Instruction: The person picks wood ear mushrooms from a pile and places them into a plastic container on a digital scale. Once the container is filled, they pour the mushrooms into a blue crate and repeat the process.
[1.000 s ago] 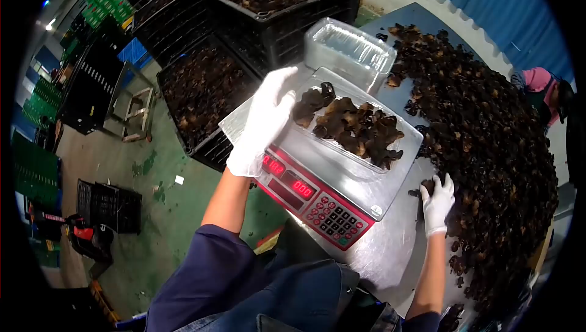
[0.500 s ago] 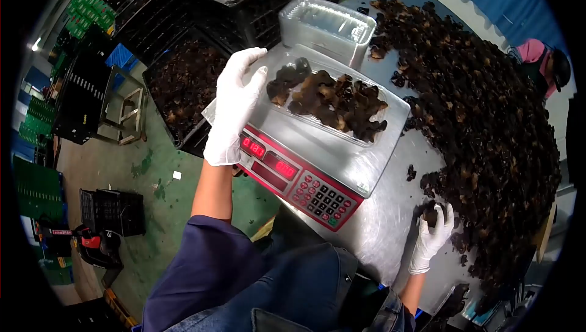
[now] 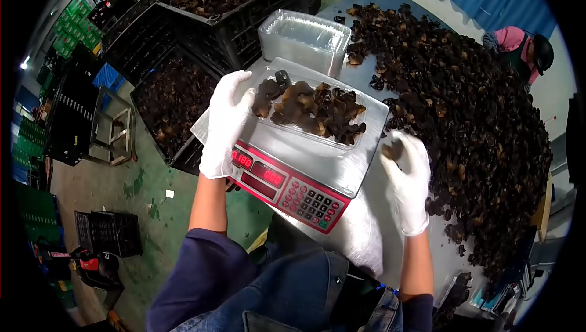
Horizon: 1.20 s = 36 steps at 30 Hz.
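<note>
A clear plastic tray with brown-black fungus pieces rests on the metal plate of a digital scale, whose red display is lit. My left hand, in a white glove, is at the tray's left end, thumb and fingers apart, with nothing in it. To the right of the scale, my gloved right hand holds a dark fungus piece between thumb and fingers. The right fingers are slightly blurred.
Behind the scale stands a stack of clear trays. A large heap of fungus covers the table's right side. Black crates of fungus stand at the back left. Another person is at the far right.
My right hand has moved up and left from the heap's lower edge towards the scale with the piece. My left hand remains beside the tray. The whole view has shifted slightly.
</note>
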Available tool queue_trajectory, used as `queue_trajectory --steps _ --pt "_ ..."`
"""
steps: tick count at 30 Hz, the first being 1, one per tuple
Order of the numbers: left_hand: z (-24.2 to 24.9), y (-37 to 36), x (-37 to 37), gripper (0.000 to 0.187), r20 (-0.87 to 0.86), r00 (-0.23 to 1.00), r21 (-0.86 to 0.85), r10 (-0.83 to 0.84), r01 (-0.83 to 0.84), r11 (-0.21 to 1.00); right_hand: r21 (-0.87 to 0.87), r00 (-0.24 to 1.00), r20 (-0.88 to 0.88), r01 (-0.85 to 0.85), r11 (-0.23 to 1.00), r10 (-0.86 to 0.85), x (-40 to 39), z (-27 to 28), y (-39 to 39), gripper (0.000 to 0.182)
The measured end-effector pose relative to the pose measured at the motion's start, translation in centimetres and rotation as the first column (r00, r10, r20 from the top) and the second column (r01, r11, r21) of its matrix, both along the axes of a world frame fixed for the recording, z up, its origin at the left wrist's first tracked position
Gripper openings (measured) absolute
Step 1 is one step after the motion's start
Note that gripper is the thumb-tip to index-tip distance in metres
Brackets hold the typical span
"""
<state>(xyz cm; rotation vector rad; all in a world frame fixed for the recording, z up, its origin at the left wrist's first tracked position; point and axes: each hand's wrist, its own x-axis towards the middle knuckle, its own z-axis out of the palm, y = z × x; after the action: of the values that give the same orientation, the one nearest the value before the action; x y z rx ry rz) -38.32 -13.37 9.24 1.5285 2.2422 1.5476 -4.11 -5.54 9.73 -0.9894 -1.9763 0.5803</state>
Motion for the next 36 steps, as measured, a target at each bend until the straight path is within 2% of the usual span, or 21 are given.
queue_trajectory --steps 1,3,5,6,9,11,13,15,19,20,22,24,26,27,28,29,32,33,34,35,36 --pt "-0.9 0.1 -0.6 0.034 -0.043 0.999 -0.032 0.029 -0.030 0.999 0.053 0.998 -0.009 -0.054 0.997 0.054 -2.3 0.9 0.9 0.042" --pt "-1.1 0.3 -0.9 0.041 -0.090 0.995 -0.128 0.050 -0.062 0.990 0.212 0.980 0.196 -0.086 0.974 0.043 -6.4 1.8 2.8 0.043" --pt "-1.8 0.5 -1.2 0.043 -0.177 0.981 -0.179 0.081 -0.113 0.977 0.208 0.945 0.318 -0.143 0.968 0.071 -9.3 2.1 3.4 0.051" --pt "-2.0 0.7 -1.3 0.042 -0.173 0.980 -0.213 0.102 -0.138 0.967 0.122 0.892 0.448 -0.128 0.984 0.061 -10.8 1.7 4.1 0.056" --pt "-2.3 1.1 -1.7 0.036 -0.246 0.962 -0.225 0.117 -0.174 0.959 0.076 0.944 0.329 -0.061 0.995 0.032 -10.6 1.8 4.2 0.066" --pt "-2.7 1.4 -1.9 0.032 -0.232 0.972 -0.284 0.033 -0.100 0.954 -0.073 0.996 0.080 0.037 0.997 -0.031 -9.2 0.3 4.8 0.071" --pt "-3.0 1.7 -1.7 0.029 -0.274 0.961 -0.282 0.039 -0.119 0.952 -0.050 0.965 0.154 0.222 0.974 -0.212 -7.8 -2.4 5.6 0.072" --pt "-2.9 1.9 -1.3 0.027 -0.252 0.967 -0.252 0.026 -0.091 0.963 -0.257 0.967 0.142 0.245 0.935 -0.214 -7.3 -5.0 5.8 0.073" --pt "-3.5 2.5 0.8 0.025 -0.264 0.964 -0.198 0.007 -0.062 0.978 -0.364 0.984 -0.031 0.152 0.919 -0.175 -6.9 -5.8 3.2 0.069" --pt "-3.5 2.5 1.4 0.025 -0.253 0.967 -0.159 0.016 -0.058 0.986 -0.434 0.968 -0.169 0.094 0.896 -0.184 -6.4 -5.7 2.7 0.065" --pt "-3.3 2.7 2.4 0.027 -0.293 0.954 -0.176 -0.057 0.005 0.984 -0.523 0.932 -0.223 0.133 0.842 -0.285 -5.3 -2.9 0.9 0.064" --pt "-2.3 2.7 4.6 0.028 -0.188 0.975 -0.222 -0.119 0.076 0.972 -0.580 0.868 -0.379 0.046 0.814 -0.320 -3.5 -1.3 -1.4 0.062" --pt "-1.2 2.5 6.9 0.029 -0.195 0.962 -0.232 -0.194 0.147 0.962 -0.598 0.764 -0.532 -0.032 0.801 -0.366 -1.1 -0.3 -3.3 0.060" --pt "-2.0 2.7 8.0 0.030 -0.019 0.978 -0.201 -0.207 0.199 0.959 -0.588 0.696 -0.612 -0.083 0.805 -0.376 0.4 -0.2 -4.1 0.059" --pt "-1.4 2.6 9.7 0.030 -0.048 0.961 -0.207 -0.272 0.257 0.944 -0.599 0.686 -0.628 -0.124 0.791 -0.367 2.9 -3.8 -3.6 0.060" --pt "-0.4 2.3 11.6 0.030 -0.085 0.945 -0.209 -0.317 0.294 0.933 -0.654 0.576 -0.673 -0.171 0.737 -0.463 4.8 -2.5 -5.4 0.063" --pt "0.5 1.7 19.0 0.029 -0.189 0.832 -0.205 -0.522 0.486 0.849 -0.652 0.486 -0.634 0.082 0.754 -0.601 11.5 -1.5 -10.7 0.053" --pt "-0.1 1.7 21.4 0.029 -0.082 0.801 -0.217 -0.593 0.567 0.795 -0.659 0.477 -0.613 0.131 0.741 -0.630 13.4 -0.2 -13.0 0.052" --pt "-0.2 1.5 24.1 0.029 -0.203 0.739 -0.180 -0.642 0.617 0.766 -0.631 0.475 -0.595 0.225 0.743 -0.649 15.4 -0.9 -15.0 0.056" --pt "-0.1 1.3 26.9 0.033 -0.071 0.692 -0.198 -0.718 0.696 0.690 -0.598 0.471 -0.575 0.316 0.737 -0.669 17.5 -2.2 -16.8 0.060" --pt "-0.3 1.0 29.6 0.036 -0.110 0.634 -0.297 -0.766 0.714 0.634 -0.628 0.355 -0.565 0.401 0.668 -0.744 19.4 -3.3 -18.7 0.058"
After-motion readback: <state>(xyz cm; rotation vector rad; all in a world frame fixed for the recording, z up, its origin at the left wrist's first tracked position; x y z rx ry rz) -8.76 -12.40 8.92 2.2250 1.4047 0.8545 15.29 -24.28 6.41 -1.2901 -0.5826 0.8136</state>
